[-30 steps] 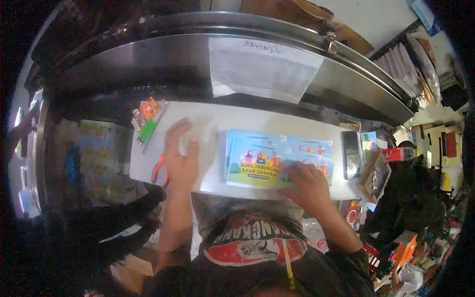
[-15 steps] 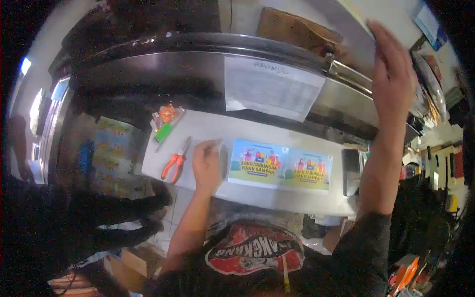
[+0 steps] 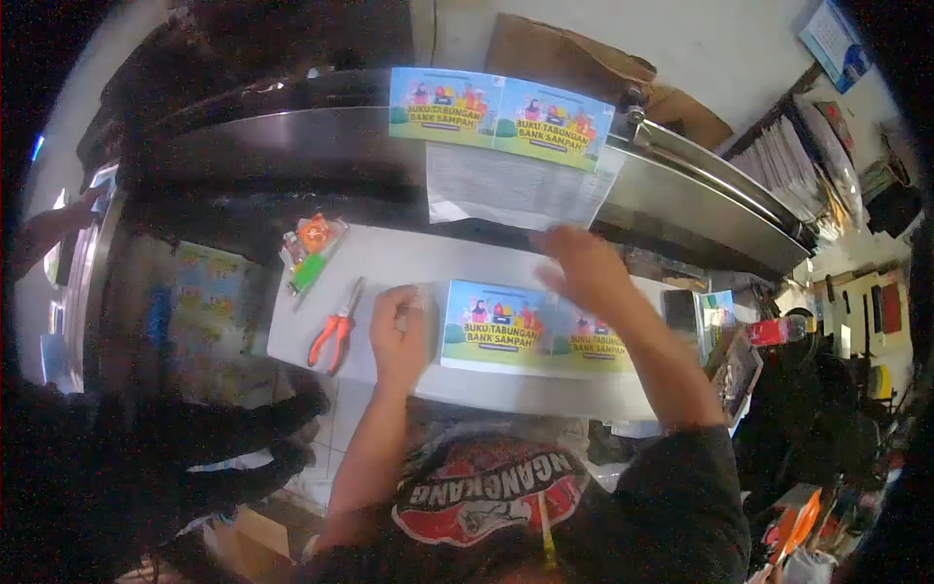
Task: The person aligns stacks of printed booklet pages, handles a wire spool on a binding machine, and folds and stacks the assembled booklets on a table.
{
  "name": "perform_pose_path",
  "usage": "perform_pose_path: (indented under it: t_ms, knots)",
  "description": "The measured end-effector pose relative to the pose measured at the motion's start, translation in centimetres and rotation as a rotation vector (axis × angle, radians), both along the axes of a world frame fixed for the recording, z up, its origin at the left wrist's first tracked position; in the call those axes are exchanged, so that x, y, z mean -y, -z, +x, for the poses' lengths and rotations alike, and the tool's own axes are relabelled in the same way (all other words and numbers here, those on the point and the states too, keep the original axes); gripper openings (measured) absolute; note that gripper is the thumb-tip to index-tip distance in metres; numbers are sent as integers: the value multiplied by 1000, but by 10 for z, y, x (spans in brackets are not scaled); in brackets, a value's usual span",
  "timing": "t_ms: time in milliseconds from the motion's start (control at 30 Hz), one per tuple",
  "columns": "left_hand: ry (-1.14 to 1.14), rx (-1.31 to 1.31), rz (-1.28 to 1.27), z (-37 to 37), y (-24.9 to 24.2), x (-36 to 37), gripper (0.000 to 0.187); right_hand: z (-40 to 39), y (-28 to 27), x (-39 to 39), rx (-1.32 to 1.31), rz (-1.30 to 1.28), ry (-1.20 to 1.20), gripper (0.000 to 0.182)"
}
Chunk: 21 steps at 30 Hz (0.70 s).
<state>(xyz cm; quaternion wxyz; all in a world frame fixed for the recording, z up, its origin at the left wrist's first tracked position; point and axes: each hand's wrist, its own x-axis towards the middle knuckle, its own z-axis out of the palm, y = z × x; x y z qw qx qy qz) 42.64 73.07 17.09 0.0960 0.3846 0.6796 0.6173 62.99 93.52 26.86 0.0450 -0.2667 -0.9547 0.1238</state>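
Observation:
My left hand (image 3: 397, 336) rests on the white board (image 3: 389, 248) with its fingers curled in; whether something small is in them cannot be made out. Orange-handled pliers (image 3: 336, 331) lie just to its left. On its other side is a stack of colourful printed sheets (image 3: 496, 326) with two cover pictures side by side. My right hand (image 3: 584, 268), slightly blurred, hovers above the sheets' right half with fingers apart and nothing visible in them. A matching printed sheet (image 3: 496, 117) lies beyond, on the dark metal machine, partly over a white paper (image 3: 516, 185).
A small packet with orange and green items (image 3: 311, 253) sits at the board's left end. A dark phone-like object (image 3: 683, 316) lies at the right, near a pink-labelled bottle (image 3: 778, 331). Another person's hand (image 3: 53, 234) shows at the far left. A metal rail (image 3: 720, 175) crosses behind.
My right hand has come down from the upper right to above the stack. A printed sheet now lies on the machine, where only the white paper showed. My left hand has stayed beside the stack.

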Motion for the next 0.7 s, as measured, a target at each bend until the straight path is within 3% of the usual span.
perform_pose_path:
  t_ms: [133, 433, 533, 700]
  knots:
    - [5, 9, -13, 1, 0, -1, 16, 87, 4, 80, 253, 33, -47, 64]
    - [19, 7, -47, 0, 4, 1, 14, 104, 24, 82, 153, -26, 3, 67]
    - [-28, 69, -38, 0, 9, 2, 14, 100, 14, 80, 235, 5, -7, 61]
    - [-20, 151, -67, 2, 2, 2, 15, 94, -12, 59, 207, -57, -103, 31]
